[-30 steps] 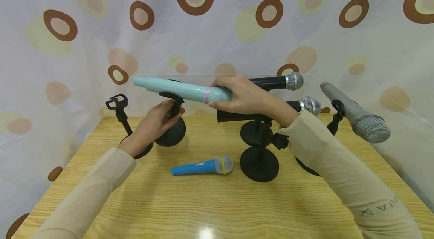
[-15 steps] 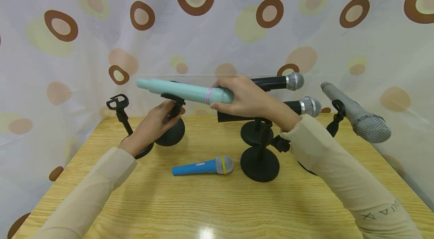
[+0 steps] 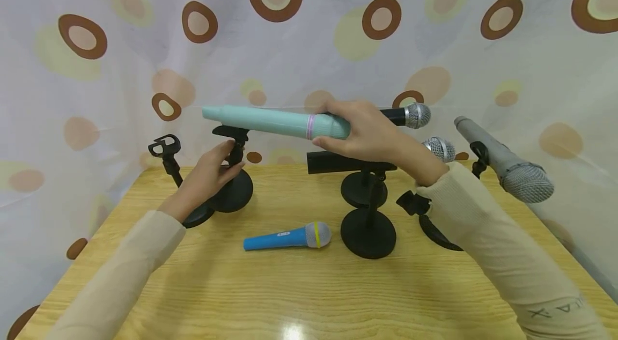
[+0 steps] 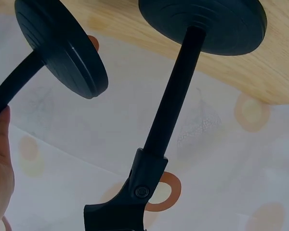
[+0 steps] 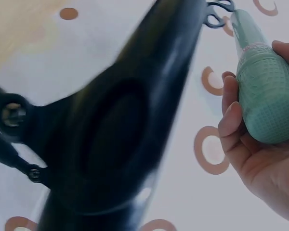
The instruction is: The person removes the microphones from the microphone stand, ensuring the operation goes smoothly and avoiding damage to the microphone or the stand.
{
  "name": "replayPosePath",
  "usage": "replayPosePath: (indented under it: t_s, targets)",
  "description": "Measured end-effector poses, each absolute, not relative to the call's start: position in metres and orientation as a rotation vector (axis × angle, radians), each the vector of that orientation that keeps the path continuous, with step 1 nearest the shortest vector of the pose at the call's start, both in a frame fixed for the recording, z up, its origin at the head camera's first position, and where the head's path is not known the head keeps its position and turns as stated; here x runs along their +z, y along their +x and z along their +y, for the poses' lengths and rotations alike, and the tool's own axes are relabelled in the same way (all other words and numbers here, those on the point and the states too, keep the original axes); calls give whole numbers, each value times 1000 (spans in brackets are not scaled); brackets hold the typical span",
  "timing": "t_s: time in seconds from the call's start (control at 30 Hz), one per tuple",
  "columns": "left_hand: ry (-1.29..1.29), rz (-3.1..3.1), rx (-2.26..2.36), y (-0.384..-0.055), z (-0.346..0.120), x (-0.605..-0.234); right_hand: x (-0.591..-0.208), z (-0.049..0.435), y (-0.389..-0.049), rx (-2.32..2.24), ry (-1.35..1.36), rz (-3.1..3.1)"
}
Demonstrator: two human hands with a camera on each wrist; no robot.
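My right hand grips a mint-green microphone by its head end, just beyond a pink ring; the right wrist view shows fingers curled round the textured mint head. With the left hand I hold a black microphone stand by its neck, under the clip. The mint microphone lies across above that clip; whether they touch I cannot tell. In the left wrist view the left hand is partly cut off at the edge, against the held stand's neck. Its round base looks tilted there.
Left of the held stand is another stand with a bare clip. A blue microphone lies on the wooden table. To the right, stands carry black microphones and a grey one. A patterned cloth hangs behind.
The mint microphone and my right hand have moved right and slightly up, away from their earlier place low at the clip. My left hand and its stand have shifted left.
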State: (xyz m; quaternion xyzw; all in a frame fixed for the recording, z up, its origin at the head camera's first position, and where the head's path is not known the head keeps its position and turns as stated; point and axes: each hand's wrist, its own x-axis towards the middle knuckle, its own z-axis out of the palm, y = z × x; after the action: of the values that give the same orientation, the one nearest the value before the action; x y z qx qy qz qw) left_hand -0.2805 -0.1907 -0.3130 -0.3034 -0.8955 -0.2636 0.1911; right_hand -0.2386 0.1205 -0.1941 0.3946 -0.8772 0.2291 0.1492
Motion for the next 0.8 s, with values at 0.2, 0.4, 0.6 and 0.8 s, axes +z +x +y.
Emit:
replayPosePath:
  t_s: [0.2, 0.4, 0.6, 0.8]
  targets:
    - [-855, -2526, -796, -282, -193, -309, -202, 127, -243, 747, 1115, -2517]
    - [-843, -2478, -841, -288, -197, -313, -205, 133, -239, 853, 1122, -2452]
    - [-785, -2430, -910, -294, -203, -319, -210, 142, -233, 900, 1154, -2411]
    - [-709, -2475, -1037, -295, -206, -320, -216, 150, -224, 911, 1146, -2437]
